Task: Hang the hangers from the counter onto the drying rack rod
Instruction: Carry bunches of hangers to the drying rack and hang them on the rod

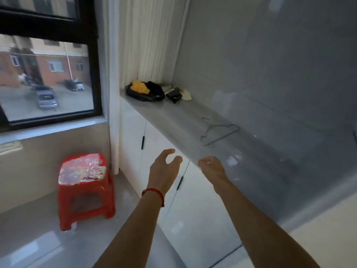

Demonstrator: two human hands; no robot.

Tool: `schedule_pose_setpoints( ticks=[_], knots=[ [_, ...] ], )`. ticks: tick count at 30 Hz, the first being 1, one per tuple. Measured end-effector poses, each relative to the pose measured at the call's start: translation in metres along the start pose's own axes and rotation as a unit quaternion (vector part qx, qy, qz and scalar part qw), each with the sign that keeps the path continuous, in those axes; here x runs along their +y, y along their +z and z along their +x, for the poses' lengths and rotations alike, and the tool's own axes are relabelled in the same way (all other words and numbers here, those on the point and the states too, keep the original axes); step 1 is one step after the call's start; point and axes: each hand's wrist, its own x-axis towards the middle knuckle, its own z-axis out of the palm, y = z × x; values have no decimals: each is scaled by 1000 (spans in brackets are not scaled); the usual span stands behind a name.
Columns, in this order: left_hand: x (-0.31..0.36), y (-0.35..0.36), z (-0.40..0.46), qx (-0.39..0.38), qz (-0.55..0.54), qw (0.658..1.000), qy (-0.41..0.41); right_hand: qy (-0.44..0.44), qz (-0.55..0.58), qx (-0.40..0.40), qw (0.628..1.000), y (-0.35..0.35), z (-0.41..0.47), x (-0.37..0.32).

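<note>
A thin grey wire hanger (220, 132) lies flat on the grey counter (173, 117), its hook pointing toward the far end. My left hand (164, 169), a red string around its wrist, is raised in front of the counter's near edge with fingers spread and nothing in it. My right hand (212, 167) is at the counter's edge just below the hanger; its fingers curl loosely and hold nothing. Both hands are short of the hanger. No drying rack rod is in view.
A black bag with something yellow (144, 90) and a small dark and cream pile (177, 94) sit at the counter's far end by the curtain (146, 39). White cabinet doors (193, 209) run below. A red plastic stool (85, 188) stands on the floor under the window (46, 74).
</note>
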Motion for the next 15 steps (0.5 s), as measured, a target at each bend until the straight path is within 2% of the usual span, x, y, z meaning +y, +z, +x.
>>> schedule_pose_setpoints(
  ticks=[3, 5, 8, 15],
  knots=[
    [-2, 19, 47, -7, 31, 999, -7, 14, -51, 17, 998, 2, 89, 10],
    [-3, 29, 75, -7, 32, 999, -28, 50, -53, 30, 997, 6, 137, 16],
    [0, 42, 108, -11, 37, 998, -51, 101, -118, 50, 987, 9, 197, 16],
    [-2, 49, 169, -5, 48, 997, -68, 78, -273, 70, 956, 31, 290, -7]
  ],
)
